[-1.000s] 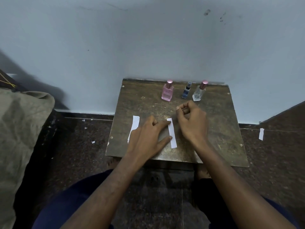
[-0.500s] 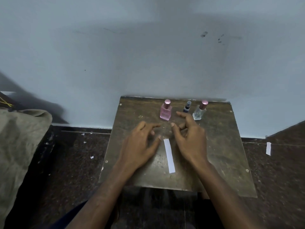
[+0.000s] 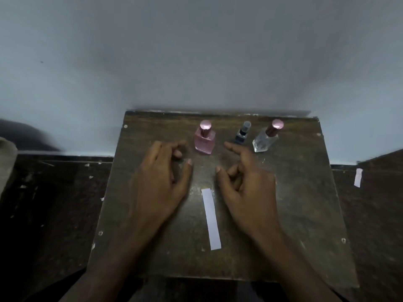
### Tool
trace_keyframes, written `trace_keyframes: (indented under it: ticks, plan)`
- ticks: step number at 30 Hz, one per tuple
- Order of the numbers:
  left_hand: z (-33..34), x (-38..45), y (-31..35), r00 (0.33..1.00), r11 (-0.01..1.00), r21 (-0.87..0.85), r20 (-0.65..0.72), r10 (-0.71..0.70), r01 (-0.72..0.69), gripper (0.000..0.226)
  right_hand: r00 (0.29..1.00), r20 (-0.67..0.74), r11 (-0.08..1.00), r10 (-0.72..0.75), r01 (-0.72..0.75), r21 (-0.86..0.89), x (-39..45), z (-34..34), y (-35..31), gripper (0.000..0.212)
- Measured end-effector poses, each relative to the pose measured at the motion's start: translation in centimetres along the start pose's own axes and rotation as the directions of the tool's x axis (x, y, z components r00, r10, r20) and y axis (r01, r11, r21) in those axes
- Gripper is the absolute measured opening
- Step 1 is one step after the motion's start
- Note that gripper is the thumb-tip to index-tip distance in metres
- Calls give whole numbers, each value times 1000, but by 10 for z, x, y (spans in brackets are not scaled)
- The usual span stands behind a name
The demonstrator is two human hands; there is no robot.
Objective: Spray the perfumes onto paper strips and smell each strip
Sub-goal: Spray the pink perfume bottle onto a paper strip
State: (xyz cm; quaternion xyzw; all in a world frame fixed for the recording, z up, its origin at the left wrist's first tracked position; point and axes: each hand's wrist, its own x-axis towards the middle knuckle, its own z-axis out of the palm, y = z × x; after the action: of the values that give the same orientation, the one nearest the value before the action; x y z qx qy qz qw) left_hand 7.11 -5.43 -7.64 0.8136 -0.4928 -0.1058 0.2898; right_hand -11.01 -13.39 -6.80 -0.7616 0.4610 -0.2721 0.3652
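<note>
One paper strip (image 3: pixel 211 219) lengthwise toward the bottles, between empty, loosely curled left hand (image 3: pixel 159 184) and right hand (image 3: pixel 246 188).

Both forearms run off the bottom edge at 6 o'clock. The left hand (image 3: pixel 161 182) is motion-blurred, hiding the counter (image 3: pixel 305 203) beneath it. At 9 o'clock, a pale cloth (image 3: pixel 6 162) is cropped.

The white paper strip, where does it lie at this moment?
In the head view the white paper strip lies flat on the wooden table, near its middle, between the left hand and the right hand.
</note>
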Motion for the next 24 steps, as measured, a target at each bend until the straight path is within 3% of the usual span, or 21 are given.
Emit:
trace_keyframes:
  ticks: [6,10,13,18,24]
  plan:
    - [-1,13,2,1000,996,-80,-13,-25,24,60,1000,-13,1000,-8,8,7,10,3,-8,48]
    - [-5,18,8,998,981,-187,-3,55,-54,67,999,-5,998,-54,55,29,14,10,-20,51]
    - [-4,15,15,992,963,-241,12,129,-122,60,999,-6,996,-41,41,78,16,16,-26,46]
    - [-3,9,20,989,965,-220,-32,143,-146,44,998,-63,991,-26,34,129,16,23,-29,18]
    - [-15,1,31,992,967,-226,-71,100,-114,33,998,-33,992,-55,58,112,6,12,-37,14]
